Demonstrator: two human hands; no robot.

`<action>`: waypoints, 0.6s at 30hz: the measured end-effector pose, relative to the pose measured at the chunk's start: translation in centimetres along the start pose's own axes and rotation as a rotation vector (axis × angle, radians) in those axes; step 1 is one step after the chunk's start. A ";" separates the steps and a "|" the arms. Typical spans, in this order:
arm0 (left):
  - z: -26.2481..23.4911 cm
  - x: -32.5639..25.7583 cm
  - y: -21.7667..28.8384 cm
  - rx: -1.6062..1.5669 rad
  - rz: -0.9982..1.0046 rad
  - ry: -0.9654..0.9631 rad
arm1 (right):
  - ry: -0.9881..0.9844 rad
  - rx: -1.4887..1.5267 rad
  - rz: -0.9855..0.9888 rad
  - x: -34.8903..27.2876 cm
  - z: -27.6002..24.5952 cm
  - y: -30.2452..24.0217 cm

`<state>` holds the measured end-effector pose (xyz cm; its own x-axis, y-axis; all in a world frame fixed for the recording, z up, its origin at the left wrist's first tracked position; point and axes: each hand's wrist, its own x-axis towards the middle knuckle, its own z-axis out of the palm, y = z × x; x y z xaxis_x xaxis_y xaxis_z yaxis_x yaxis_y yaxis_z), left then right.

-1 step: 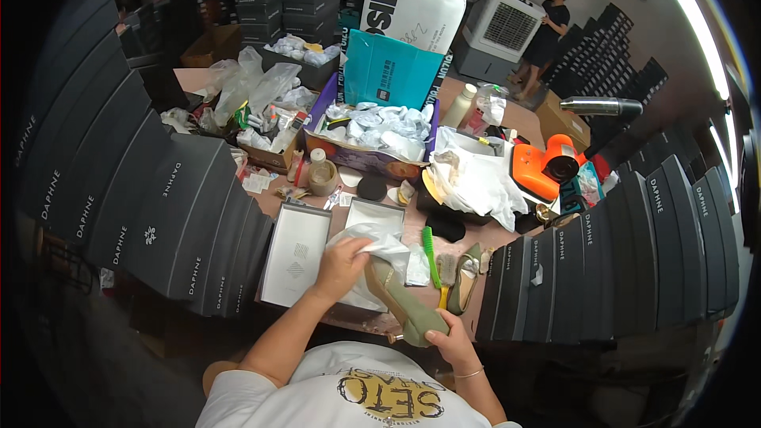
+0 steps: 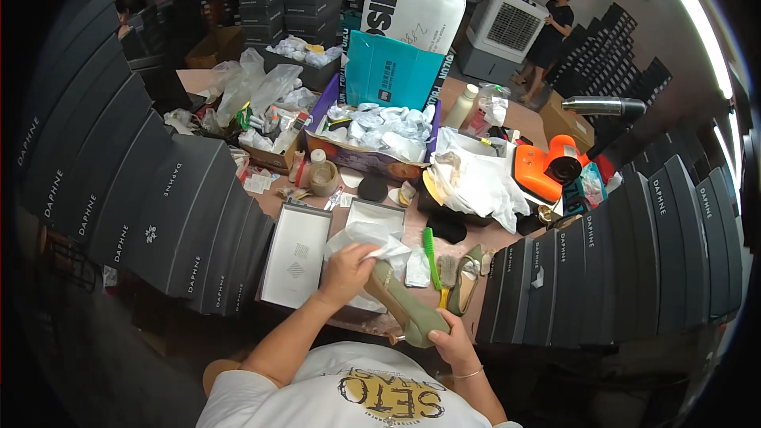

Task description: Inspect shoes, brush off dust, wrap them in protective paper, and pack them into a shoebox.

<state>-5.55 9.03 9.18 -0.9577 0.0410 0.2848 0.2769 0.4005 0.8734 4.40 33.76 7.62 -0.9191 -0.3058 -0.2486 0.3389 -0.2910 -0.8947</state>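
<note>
While the right hand [image 2: 450,333] clamps the olive high-heeled shoe [image 2: 408,305] at its toe end — long axis slanting up-left — the left hand [image 2: 346,269], closed on white tissue paper [image 2: 388,250], meets the shoe's heel end.

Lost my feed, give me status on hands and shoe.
Left hand presses white tissue at green shoe. Right hand grips the shoe's toe end. Second shoe and brushes lie close by.
</note>
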 end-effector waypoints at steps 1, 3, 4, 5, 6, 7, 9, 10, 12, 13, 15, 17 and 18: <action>1.1 -0.5 1.1 -0.055 -0.004 0.030 | -0.003 0.169 0.040 0.3 -0.2 -0.2; 2.1 -1.8 3.5 -0.162 -0.004 0.079 | -0.008 0.516 0.118 1.2 0.3 -1.0; 2.6 -2.8 4.2 -0.101 0.008 0.040 | -0.021 0.652 0.114 2.0 0.1 -0.5; 2.9 -3.7 4.5 -0.039 0.021 -0.003 | 0.033 0.587 0.077 2.2 0.7 -0.3; 3.6 -3.8 3.5 -0.153 -0.007 0.045 | 0.090 0.507 0.033 2.5 1.5 -0.5; 3.4 -3.7 2.8 -0.132 -0.026 0.088 | 0.147 0.429 -0.011 2.8 2.3 -0.4; 2.1 -3.3 1.1 -0.107 -0.058 0.146 | 0.156 0.087 -0.027 2.8 1.8 0.8; 1.2 -2.8 0.2 -0.259 -0.190 0.152 | 0.119 -0.057 0.019 2.9 1.3 -0.2; -1.5 -2.1 -0.7 -0.098 -0.088 -0.126 | 0.110 -0.238 0.030 3.1 1.0 -1.1; -2.9 -2.1 -1.3 -0.018 -0.040 -0.261 | 0.075 -0.498 0.012 3.1 1.2 -2.2; -4.0 -4.7 -4.8 0.015 -0.117 -0.469 | 0.053 -0.671 0.062 3.1 3.0 -4.7; -4.9 -6.5 -6.5 0.064 -0.320 -0.744 | -0.057 -0.883 -0.044 3.6 3.6 -4.4; -5.7 -6.7 -7.2 0.113 -0.177 -0.859 | -0.120 -0.987 -0.100 4.0 3.9 -4.3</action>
<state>-0.64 0.60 3.24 -0.7264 0.6251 -0.2855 0.1532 0.5523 0.8195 0.04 30.26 11.96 -0.8895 -0.4260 -0.1651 -0.1077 0.5467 -0.8304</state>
